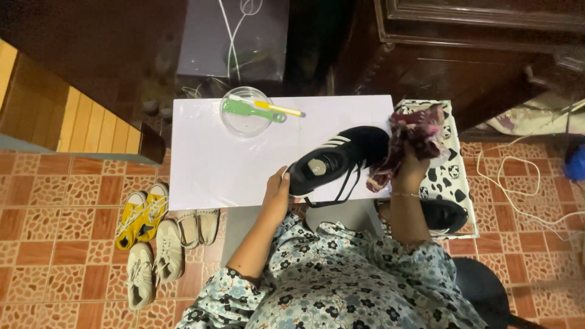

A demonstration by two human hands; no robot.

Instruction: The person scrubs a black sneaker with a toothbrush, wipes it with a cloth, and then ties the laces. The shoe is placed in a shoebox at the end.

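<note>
A black sneaker with white stripes [339, 158] lies on its side at the right part of a white table [207, 158]. My left hand [278, 187] grips the sneaker's heel end at the table's front edge. My right hand [413, 159] holds a crumpled red and pink patterned cloth [409, 139] pressed against the sneaker's toe end. Black laces hang down from the shoe over the table edge.
A clear bowl [245, 116] with a green brush [251, 110] and a yellow-white toothbrush [275, 108] across it stands at the table's back. A second black shoe [443, 214] rests on a cow-patterned stool [448, 183] at right. Yellow sneakers [141, 214] and beige shoes [164, 256] lie on the tiled floor left.
</note>
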